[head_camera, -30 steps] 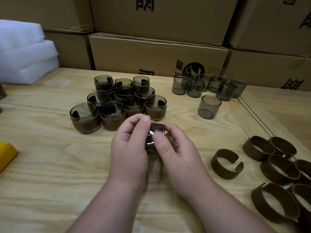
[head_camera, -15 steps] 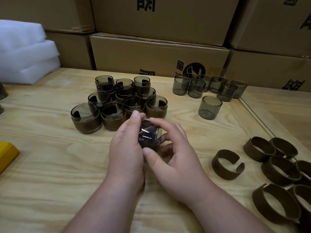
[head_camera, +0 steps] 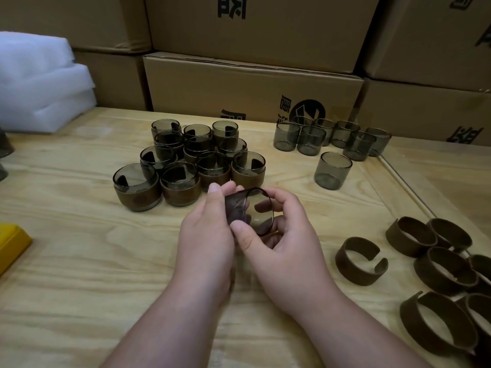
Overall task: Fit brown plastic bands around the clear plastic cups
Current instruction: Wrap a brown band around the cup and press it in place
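Cup [head_camera: 251, 211] in work: smoky clear, held tipped on its side above the table [head_camera: 79, 261], open mouth facing right and toward you. Whether a brown band already sits on it, you cannot tell; the wall under your fingers looks dark.

Your left hand [head_camera: 206, 235] curls round the cup's closed end, thumb up along the side. Your right hand [head_camera: 281, 235] clamps the rim end, thumb in front, fingers behind.

Banded cups [head_camera: 186, 166] cluster just beyond the hands. Bare cups [head_camera: 332, 144] stand farther right. Loose bands [head_camera: 361, 264] lie right of your right hand, split rings with a gap.

Risks, as judged: smooth wall and two fingertip holds, so a twist may let the cup slip onto the banded cluster and topple it. A band forced on skewed may seat crooked or spring off
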{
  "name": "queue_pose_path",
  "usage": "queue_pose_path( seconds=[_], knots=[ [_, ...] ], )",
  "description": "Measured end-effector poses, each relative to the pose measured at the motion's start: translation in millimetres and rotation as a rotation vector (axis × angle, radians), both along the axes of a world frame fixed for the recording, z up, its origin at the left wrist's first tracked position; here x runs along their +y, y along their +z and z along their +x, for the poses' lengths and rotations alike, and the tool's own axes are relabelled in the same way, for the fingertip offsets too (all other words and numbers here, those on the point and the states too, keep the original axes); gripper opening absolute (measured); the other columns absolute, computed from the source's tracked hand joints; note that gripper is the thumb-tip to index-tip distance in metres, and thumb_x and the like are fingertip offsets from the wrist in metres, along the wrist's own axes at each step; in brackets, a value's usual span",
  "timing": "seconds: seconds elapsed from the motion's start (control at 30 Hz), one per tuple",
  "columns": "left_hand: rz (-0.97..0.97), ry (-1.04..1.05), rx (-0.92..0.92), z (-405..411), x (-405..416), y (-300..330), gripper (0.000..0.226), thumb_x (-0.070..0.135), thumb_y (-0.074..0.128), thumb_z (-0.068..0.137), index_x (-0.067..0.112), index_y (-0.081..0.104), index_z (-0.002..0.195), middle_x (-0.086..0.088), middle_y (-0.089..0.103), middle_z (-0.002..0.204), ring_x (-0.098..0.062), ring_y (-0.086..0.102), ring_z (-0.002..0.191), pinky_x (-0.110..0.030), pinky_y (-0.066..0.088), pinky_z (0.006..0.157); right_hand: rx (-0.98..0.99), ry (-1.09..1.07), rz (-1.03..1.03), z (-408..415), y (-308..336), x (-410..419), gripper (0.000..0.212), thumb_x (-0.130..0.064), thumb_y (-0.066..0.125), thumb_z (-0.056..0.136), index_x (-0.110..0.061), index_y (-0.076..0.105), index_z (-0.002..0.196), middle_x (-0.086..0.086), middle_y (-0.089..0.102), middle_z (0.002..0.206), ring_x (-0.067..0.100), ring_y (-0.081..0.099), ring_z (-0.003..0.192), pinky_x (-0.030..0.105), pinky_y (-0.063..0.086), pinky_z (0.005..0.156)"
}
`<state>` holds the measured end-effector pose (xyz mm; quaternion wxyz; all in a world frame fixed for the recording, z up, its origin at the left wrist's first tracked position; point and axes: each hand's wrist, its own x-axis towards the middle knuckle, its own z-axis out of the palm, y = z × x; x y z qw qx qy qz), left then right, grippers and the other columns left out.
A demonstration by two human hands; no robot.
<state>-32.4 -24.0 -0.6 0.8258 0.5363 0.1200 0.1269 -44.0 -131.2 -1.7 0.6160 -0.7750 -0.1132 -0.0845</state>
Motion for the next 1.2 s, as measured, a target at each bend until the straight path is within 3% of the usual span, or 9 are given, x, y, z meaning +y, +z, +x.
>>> queue_pose_path(
  seconds=[0.1, 0.23, 0.37, 0.47, 0.57, 0.77, 0.9, 1.1, 1.2],
  knots=[
    [-0.014, 0.011, -0.007, 1.2, -0.9, -1.5, 0.036, 0.039, 0.046, 0.108, 0.027, 0.079, 0.102, 0.001, 0.081, 0.097, -0.017, 0.078, 0.088, -0.024, 0.060, 0.064, -0.002, -0.066, 0.041, 1.9, -0.5, 0.0, 0.055, -0.042, 0.080, 0.068, -0.050, 0.050, 0.114, -0.029, 0.060, 0.111, 0.004, 0.068, 0.088, 0.020, 0.055, 0.072],
    [-0.073, -0.024, -0.019, 1.0, -5.0, 1.4, 0.034, 0.034, 0.047, 0.108, 0.017, 0.075, 0.105, -0.004, 0.081, 0.102, -0.017, 0.077, 0.100, -0.034, 0.058, 0.086, -0.022, -0.205, 0.125, 8.9, -3.0, -6.6, 0.054, -0.026, 0.085, 0.077, -0.049, 0.046, 0.107, -0.037, 0.058, 0.106, 0.001, 0.068, 0.084, 0.022, 0.055, 0.073],
    [-0.111, 0.031, -0.049, 0.6, -4.8, 0.0, 0.025, 0.027, 0.052, 0.106, 0.015, 0.073, 0.099, -0.005, 0.080, 0.100, -0.019, 0.077, 0.097, -0.033, 0.056, 0.078, -0.037, -0.203, 0.254, 12.0, -5.2, -8.0, 0.057, -0.007, 0.082, 0.081, -0.040, 0.046, 0.111, -0.036, 0.064, 0.097, 0.001, 0.072, 0.082, 0.017, 0.054, 0.068],
    [-0.121, 0.044, -0.067, -1.6, -3.5, -0.1, 0.021, 0.037, 0.065, 0.095, 0.021, 0.072, 0.106, -0.003, 0.078, 0.102, -0.020, 0.075, 0.099, -0.033, 0.056, 0.076, -0.068, -0.183, 0.358, 12.4, -4.4, -9.5, 0.057, 0.004, 0.078, 0.083, -0.031, 0.044, 0.111, -0.022, 0.071, 0.098, 0.003, 0.073, 0.083, 0.015, 0.054, 0.072],
    [-0.106, -0.097, -0.086, -4.6, -6.0, 1.8, 0.048, 0.045, 0.070, 0.084, 0.014, 0.069, 0.120, -0.009, 0.077, 0.114, -0.026, 0.074, 0.106, -0.035, 0.060, 0.085, -0.090, -0.153, 0.413, 13.0, -2.9, -10.0, 0.053, -0.006, 0.079, 0.078, -0.027, 0.045, 0.113, -0.012, 0.072, 0.104, 0.007, 0.073, 0.089, 0.021, 0.056, 0.076],
    [-0.121, -0.233, -0.132, -7.8, -6.2, 4.5, 0.045, 0.037, 0.073, 0.090, 0.005, 0.070, 0.121, -0.024, 0.073, 0.117, -0.045, 0.068, 0.113, -0.045, 0.063, 0.085, -0.141, -0.090, 0.267, 8.7, 0.1, -6.1, 0.051, -0.031, 0.082, 0.072, -0.044, 0.054, 0.113, -0.014, 0.067, 0.115, 0.014, 0.068, 0.100, 0.035, 0.057, 0.076],
    [-0.129, -0.210, -0.122, -8.6, -4.9, 5.4, 0.042, 0.042, 0.066, 0.086, 0.011, 0.075, 0.113, -0.021, 0.076, 0.111, -0.041, 0.073, 0.106, -0.060, 0.057, 0.095, -0.156, -0.036, 0.277, 7.7, 1.9, -4.8, 0.051, -0.048, 0.081, 0.066, -0.043, 0.058, 0.111, -0.017, 0.066, 0.108, 0.006, 0.064, 0.090, 0.024, 0.053, 0.073],
    [-0.080, -0.266, -0.142, -8.7, -2.9, 6.2, 0.044, 0.049, 0.072, 0.081, 0.017, 0.074, 0.112, -0.016, 0.078, 0.105, -0.026, 0.078, 0.087, -0.036, 0.062, 0.074, -0.174, -0.050, 0.298, 8.4, 3.6, -7.5, 0.037, -0.054, 0.080, 0.069, -0.045, 0.060, 0.098, -0.012, 0.066, 0.095, 0.006, 0.063, 0.081, 0.023, 0.054, 0.069],
    [-0.086, -0.268, -0.123, -8.6, -1.9, 5.9, 0.044, 0.051, 0.073, 0.079, 0.019, 0.076, 0.110, -0.021, 0.076, 0.104, -0.020, 0.071, 0.078, -0.029, 0.059, 0.066, -0.209, -0.080, 0.316, 8.2, 4.4, -7.9, 0.028, -0.048, 0.078, 0.083, -0.033, 0.061, 0.098, -0.017, 0.064, 0.086, 0.000, 0.061, 0.075, 0.015, 0.051, 0.065]
  ],
)
